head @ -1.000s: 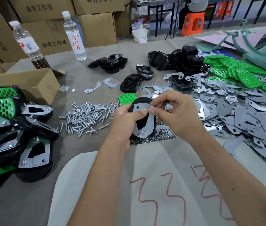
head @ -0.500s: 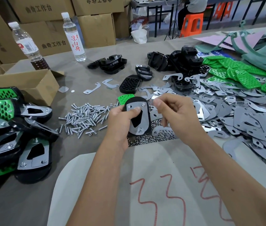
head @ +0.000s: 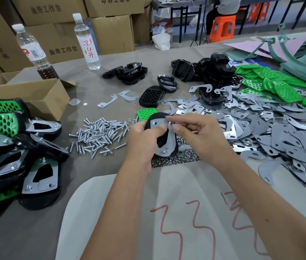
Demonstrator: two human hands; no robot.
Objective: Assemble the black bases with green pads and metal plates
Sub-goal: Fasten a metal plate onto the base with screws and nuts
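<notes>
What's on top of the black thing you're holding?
A metal plate lies on the black base in the left hand, a fastener near its bottom end. The right hand pinches something small at its top; the thumb hides part of the plate.

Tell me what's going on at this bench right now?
A person is assembling pedal-like parts. The left hand grips a black base with a metal plate laid on it, while the right hand pinches a small fastener at the plate's upper hole. Finished units are piled at the left; loose screws, metal plates and green pads cover the table.
</notes>
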